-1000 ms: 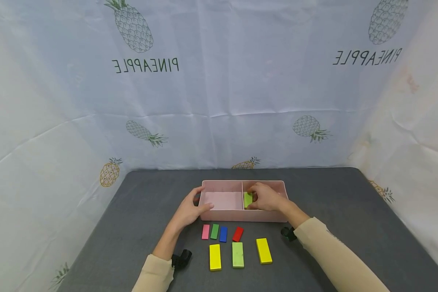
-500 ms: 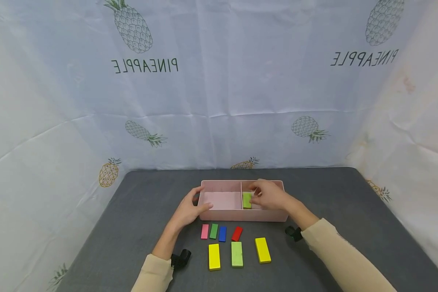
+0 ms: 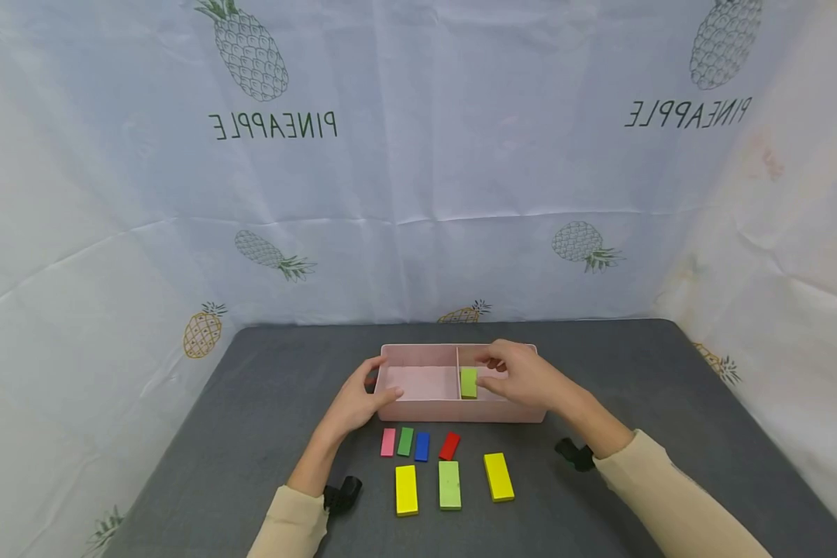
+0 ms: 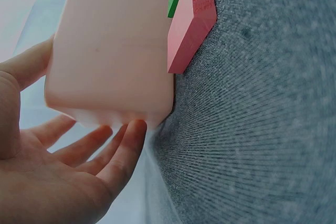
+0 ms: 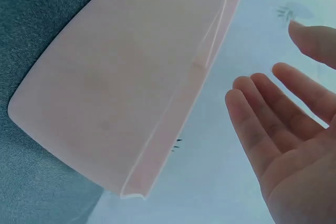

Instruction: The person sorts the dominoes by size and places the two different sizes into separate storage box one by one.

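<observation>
A pink two-compartment box point(image 3: 418, 411) lies across the table. My left hand point(image 3: 354, 399) holds its left end, thumb at the front rim; in the left wrist view its fingers point(image 4: 126, 153) lie against the end wall. Inside the right compartment, beside the divider, lies a light green block point(image 3: 468, 383). Just right of that block, over the same compartment, my right hand point(image 3: 526, 377) has its thumb and fingers spread apart. Nothing is between them in the right wrist view, where the hand point(image 5: 289, 140) is above the box rim.
In front of the box lie small pink point(image 3: 387, 442), green point(image 3: 405, 442), blue point(image 3: 421, 447) and red point(image 3: 449, 446) blocks. Nearer are larger yellow point(image 3: 406, 490), light green point(image 3: 449, 486) and yellow point(image 3: 498, 477) blocks. A pineapple-print cloth point(image 3: 418, 263) hangs behind the grey table point(image 3: 307, 364).
My right hand has let go of the light green block beside the divider and drawn away to the right, its fingers spreading. My left hand keeps its place on the box.
</observation>
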The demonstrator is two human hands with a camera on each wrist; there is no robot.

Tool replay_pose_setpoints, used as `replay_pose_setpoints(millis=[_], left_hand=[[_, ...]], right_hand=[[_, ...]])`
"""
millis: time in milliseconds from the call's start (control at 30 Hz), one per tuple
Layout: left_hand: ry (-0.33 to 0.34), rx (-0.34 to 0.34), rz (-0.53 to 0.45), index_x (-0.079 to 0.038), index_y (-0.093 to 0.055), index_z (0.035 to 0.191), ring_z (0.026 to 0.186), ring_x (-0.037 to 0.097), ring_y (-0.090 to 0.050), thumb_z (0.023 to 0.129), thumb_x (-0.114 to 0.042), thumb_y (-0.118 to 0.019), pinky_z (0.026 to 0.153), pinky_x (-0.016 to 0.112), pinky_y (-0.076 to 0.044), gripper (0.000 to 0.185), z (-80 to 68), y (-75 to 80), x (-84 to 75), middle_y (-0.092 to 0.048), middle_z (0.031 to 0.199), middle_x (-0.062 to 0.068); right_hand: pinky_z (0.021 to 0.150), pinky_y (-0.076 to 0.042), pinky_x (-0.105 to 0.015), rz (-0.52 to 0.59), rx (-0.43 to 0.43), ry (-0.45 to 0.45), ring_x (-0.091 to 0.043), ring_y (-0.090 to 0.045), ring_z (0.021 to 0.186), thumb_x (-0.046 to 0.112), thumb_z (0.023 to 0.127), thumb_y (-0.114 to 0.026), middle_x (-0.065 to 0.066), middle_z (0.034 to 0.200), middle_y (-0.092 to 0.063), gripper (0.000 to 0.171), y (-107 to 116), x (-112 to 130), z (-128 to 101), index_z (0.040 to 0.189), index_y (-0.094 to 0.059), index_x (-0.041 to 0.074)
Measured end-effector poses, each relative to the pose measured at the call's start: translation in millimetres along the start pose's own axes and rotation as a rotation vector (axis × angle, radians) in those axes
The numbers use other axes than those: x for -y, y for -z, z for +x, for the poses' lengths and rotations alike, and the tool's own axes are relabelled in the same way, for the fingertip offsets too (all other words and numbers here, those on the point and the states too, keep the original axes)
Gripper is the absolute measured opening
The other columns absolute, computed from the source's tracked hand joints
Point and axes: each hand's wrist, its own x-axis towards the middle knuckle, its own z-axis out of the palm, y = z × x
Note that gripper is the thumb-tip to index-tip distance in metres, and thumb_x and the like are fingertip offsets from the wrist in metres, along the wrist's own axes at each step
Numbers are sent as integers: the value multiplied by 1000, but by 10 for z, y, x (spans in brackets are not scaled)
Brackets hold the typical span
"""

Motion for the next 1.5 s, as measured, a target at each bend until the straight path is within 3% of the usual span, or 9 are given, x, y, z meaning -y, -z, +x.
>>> replay_pose_setpoints(millis=[133,333,533,767,1000,1233,1500], left_hand=[[-1,0,-3,-11,-43,154,135,44,-46,90,-30,-77,103,64,-43,75,2,-3,2,-43,154,16],[0,3,-6,-12,-42,154,135,43,-45,90,-31,-77,103,64,-43,75,12,-4,27,-43,154,16],[2,1,-5,-13,-42,154,135,42,-46,90,-32,-77,102,63,-44,75,29,14,56,-43,155,15],[5,1,-11,-12,-42,154,137,44,-44,90,-31,-77,104,64,-43,75,25,16,45,-41,156,16],[10,-7,0,-13,-43,154,137,44,-44,90,-30,-77,104,64,-42,75,10,19,15,-41,156,16],[12,-5,2,-12,-42,154,138,44,-43,90,-30,-77,104,64,-42,75,5,14,-5,-41,156,17],[11,-4,2,-12,-42,154,135,43,-45,90,-30,-77,103,63,-43,75,10,-3,6,-42,155,16]], right_hand=[[88,-54,-45,-45,-25,29,-21,-62,98,22,94,-73,-1,113,-68,32,3,69,-92,123,-70,9],[89,-54,-43,-117,-15,19,-19,-61,101,25,94,-73,-2,118,-68,34,-15,175,-244,124,-70,10],[92,-55,-45,-167,-15,77,-22,-64,111,24,94,-73,-1,120,-68,31,-32,244,-362,122,-70,11],[89,-55,-39,-215,-32,149,-18,-61,104,26,91,-78,4,113,-67,29,-126,257,-475,116,-71,14],[84,-56,-33,-202,-6,137,-16,-63,100,27,89,-80,5,113,-66,32,-233,267,-590,118,-72,15],[87,-56,-36,-245,35,115,-13,-61,104,29,89,-79,4,119,-65,35,-333,251,-674,120,-71,13],[79,-57,-31,-229,81,107,-9,-58,98,31,87,-80,7,113,-62,36,-444,210,-775,117,-72,11]])
